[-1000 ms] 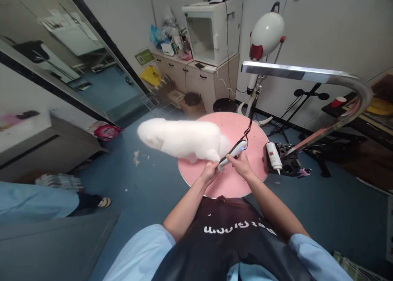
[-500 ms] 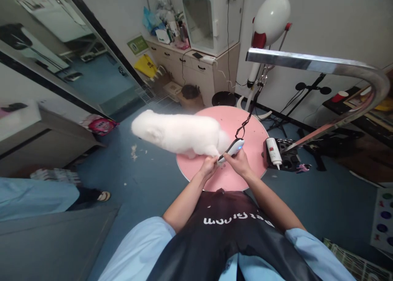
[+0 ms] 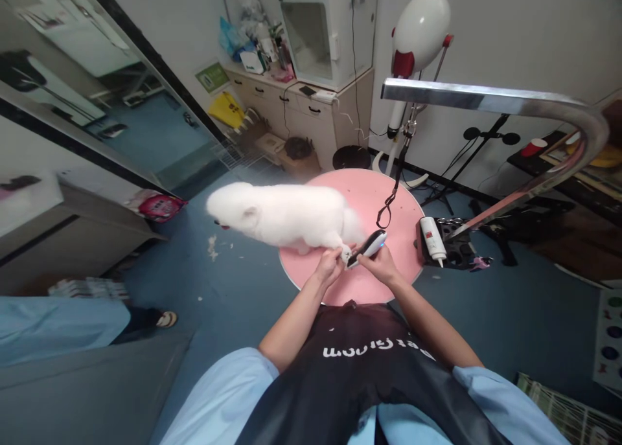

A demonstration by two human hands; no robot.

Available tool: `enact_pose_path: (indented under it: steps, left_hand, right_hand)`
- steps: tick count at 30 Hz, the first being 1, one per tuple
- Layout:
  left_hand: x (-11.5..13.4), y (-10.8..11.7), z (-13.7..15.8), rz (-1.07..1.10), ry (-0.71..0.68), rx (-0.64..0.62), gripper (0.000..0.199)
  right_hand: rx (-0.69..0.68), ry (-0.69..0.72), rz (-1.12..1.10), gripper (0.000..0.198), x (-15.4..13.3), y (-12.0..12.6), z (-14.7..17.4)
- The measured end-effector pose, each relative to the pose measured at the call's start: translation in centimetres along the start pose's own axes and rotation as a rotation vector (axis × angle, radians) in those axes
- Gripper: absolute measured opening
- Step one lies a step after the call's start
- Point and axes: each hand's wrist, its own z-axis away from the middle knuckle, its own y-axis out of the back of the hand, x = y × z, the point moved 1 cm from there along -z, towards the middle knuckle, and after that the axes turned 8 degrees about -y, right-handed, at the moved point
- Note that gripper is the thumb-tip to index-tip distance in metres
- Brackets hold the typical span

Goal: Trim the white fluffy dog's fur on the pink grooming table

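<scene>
A fluffy white dog (image 3: 291, 213) stands on the round pink grooming table (image 3: 389, 205), its head pointing left past the table's edge. My left hand (image 3: 331, 265) is closed around one of its paws (image 3: 346, 253), whose underside with dark pads faces me. Wrapped in my right hand (image 3: 378, 262) is a white and black hair clipper (image 3: 369, 245) with a small blue light. Its head end is right beside the paw; whether the blade touches cannot be made out.
A black looped leash (image 3: 385, 215) hangs from the metal arm (image 3: 486, 98) over the table. A tool holder (image 3: 454, 251) with a white bottle (image 3: 432, 239) is fixed at the table's right edge. Another person's blue clothing (image 3: 58, 319) shows at left. Hair tufts (image 3: 212, 247) lie on the floor.
The paw's underside has turned into view, and the clipper has rolled so its black side shows more. The dog's head has turned a little, showing its muzzle. The camera view has shifted slightly.
</scene>
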Motion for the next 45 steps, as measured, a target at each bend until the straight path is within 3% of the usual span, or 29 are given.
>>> enact_pose_path:
  steps: [5,11,22,29,33,45]
  left_hand:
    - [0.1,-0.1,0.2,0.024,0.016,0.075,0.01]
    - [-0.2,-0.1,0.0,0.03,-0.008,0.087,0.009]
    - [-0.7,-0.1,-0.2,0.014,-0.02,0.078,0.015]
    - [-1.0,0.1,-0.2,0.006,-0.016,0.092,0.013]
    - [-0.9,0.1,-0.3,0.006,-0.027,0.09,0.014]
    - [-1.1,-0.4,-0.9,0.016,-0.039,0.126,0.012]
  right_hand:
    - [0.248,0.08,-0.1,0.032,0.6,0.7,0.3]
    - [0.149,0.067,-0.113,0.035,1.2,0.5,1.0]
    - [0.019,0.013,-0.084,0.031,-0.2,-0.2,1.0]
    - [0.176,0.006,0.006,0.023,0.9,0.2,0.6]
    - [0.341,-0.061,-0.143,0.025,2.2,0.0,0.8]
    - [0.377,-0.061,-0.08,0.021,2.4,-1.5,1.9]
